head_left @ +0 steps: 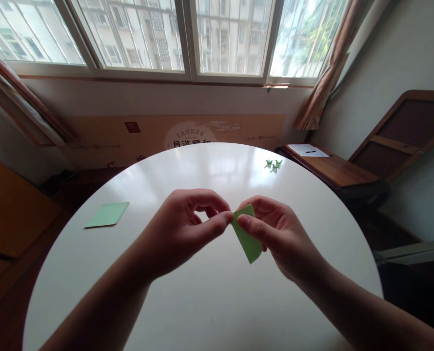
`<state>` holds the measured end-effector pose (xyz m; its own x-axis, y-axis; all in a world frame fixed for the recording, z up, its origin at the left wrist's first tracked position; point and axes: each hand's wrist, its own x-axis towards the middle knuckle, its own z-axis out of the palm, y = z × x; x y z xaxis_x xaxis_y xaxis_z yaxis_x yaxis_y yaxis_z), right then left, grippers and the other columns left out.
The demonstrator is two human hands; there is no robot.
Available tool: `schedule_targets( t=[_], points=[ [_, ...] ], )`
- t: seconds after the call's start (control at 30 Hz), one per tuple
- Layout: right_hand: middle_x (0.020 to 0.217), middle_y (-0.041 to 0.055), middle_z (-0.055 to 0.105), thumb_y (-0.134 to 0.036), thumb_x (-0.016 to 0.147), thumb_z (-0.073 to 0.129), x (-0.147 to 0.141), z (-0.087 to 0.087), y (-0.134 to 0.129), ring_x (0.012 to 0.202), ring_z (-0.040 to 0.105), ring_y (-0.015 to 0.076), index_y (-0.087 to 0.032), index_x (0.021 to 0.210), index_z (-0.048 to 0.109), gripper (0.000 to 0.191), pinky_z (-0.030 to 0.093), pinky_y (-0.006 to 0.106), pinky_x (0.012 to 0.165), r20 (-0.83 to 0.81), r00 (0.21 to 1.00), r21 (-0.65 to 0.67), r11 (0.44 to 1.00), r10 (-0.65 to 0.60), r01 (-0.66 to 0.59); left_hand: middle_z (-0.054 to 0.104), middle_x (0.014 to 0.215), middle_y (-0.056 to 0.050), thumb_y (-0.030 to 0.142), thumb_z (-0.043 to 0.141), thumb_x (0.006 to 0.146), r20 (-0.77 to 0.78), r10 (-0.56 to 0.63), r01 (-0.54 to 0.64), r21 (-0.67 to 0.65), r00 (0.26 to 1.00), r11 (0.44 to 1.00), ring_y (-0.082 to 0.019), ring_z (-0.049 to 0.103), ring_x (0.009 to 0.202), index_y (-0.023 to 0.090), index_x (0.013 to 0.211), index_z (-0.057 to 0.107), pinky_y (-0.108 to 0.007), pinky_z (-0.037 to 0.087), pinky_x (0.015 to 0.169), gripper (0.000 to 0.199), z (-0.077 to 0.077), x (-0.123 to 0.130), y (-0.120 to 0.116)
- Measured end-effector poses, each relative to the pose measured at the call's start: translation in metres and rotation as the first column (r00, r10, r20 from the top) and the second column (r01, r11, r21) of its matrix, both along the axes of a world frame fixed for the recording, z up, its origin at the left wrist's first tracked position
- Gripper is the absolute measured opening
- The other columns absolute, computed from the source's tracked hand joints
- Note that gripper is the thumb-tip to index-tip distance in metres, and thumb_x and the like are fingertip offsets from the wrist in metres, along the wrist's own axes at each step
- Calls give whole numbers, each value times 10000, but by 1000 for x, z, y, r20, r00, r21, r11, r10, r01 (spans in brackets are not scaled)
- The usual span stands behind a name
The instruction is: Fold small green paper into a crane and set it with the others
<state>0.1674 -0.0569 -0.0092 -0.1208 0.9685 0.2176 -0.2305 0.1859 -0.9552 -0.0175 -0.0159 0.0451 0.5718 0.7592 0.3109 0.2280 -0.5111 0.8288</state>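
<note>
Above the middle of the white table, a folded piece of green paper (248, 242) is held in the air between both hands. My left hand (187, 224) pinches its upper left corner between thumb and forefinger. My right hand (275, 224) grips the paper from the right, thumb on the front face and fingers behind it. The paper's lower end points down and hangs free. Part of its upper area is covered by the right thumb.
A stack of light green square paper (107, 215) lies on the round white table (202, 312) at the left. Small folded green paper pieces (274, 165) sit near the far right edge. Beyond are a wooden stand (345, 165) with a white sheet (301, 150), and a window.
</note>
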Motion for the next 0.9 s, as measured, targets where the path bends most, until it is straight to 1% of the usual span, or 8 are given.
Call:
schedule_targets(
  t=[0.17, 0.27, 0.33, 0.4, 0.5, 0.67, 0.83, 0.9],
  points=[
    [660, -25, 598, -313, 850, 758, -1, 2, -1, 549, 474, 88, -190, 801, 714, 139, 375, 193, 487, -31, 1000, -31, 1000, 6, -7, 657, 666, -20, 234, 671, 876, -3, -28, 28, 37, 1000, 999, -95, 549, 520, 138, 789, 742, -151, 465, 395, 148, -2, -2, -1],
    [640, -29, 586, -303, 830, 774, 0, 3, -3, 555, 486, 88, -185, 757, 700, 157, 381, 188, 496, -118, 993, -100, 995, 11, -23, 715, 761, -45, 225, 686, 876, 56, -21, 13, 148, 998, 989, -102, 598, 544, 147, 845, 752, -149, 469, 384, 107, -3, -5, 0],
    [642, -25, 591, -295, 813, 789, 0, 3, -3, 571, 502, 94, -183, 750, 700, 156, 387, 186, 501, -147, 989, -128, 992, 1, -20, 743, 840, -51, 178, 714, 852, 90, 2, -27, 281, 996, 959, -104, 633, 584, 165, 869, 758, -151, 495, 416, 49, -4, -8, 2],
    [649, -22, 598, -292, 806, 797, 0, 3, -3, 581, 511, 98, -185, 751, 701, 154, 392, 186, 504, -154, 988, -135, 991, 0, -21, 756, 869, -40, 120, 733, 826, 99, 11, -51, 410, 995, 911, -103, 658, 620, 183, 876, 763, -158, 526, 466, 87, -4, -9, 2],
    [653, -22, 600, -292, 809, 797, 0, 3, -4, 586, 510, 99, -190, 759, 705, 147, 389, 188, 502, -158, 987, -127, 991, 12, -33, 763, 869, -25, 81, 743, 817, 70, -4, -33, 527, 998, 849, -98, 669, 623, 196, 883, 768, -169, 543, 500, 135, -4, -9, 0],
    [653, -13, 601, -300, 815, 783, 0, 3, -5, 587, 509, 113, -187, 764, 704, 146, 387, 207, 498, -134, 991, -116, 992, 25, -41, 764, 866, -16, 106, 745, 841, 7, 0, -4, 603, 1000, 798, -107, 686, 644, 209, 891, 762, -186, 575, 546, 116, -1, -6, -5],
    [663, -7, 610, -322, 817, 778, 0, 3, -4, 604, 523, 122, -187, 763, 708, 161, 397, 216, 513, -97, 995, -104, 994, 35, -45, 769, 876, -14, 125, 749, 845, -5, 19, -11, 670, 1000, 743, -130, 719, 704, 226, 905, 761, -213, 610, 639, 118, 0, -7, -5],
    [686, 2, 633, -335, 823, 776, 0, 4, -4, 628, 545, 131, -190, 784, 721, 160, 412, 222, 532, -84, 995, -106, 993, 46, -55, 770, 880, -13, 121, 757, 838, -7, 16, -7, 680, 1000, 733, -129, 722, 713, 223, 909, 761, -210, 608, 652, 125, 0, -7, -5]
  ],
)
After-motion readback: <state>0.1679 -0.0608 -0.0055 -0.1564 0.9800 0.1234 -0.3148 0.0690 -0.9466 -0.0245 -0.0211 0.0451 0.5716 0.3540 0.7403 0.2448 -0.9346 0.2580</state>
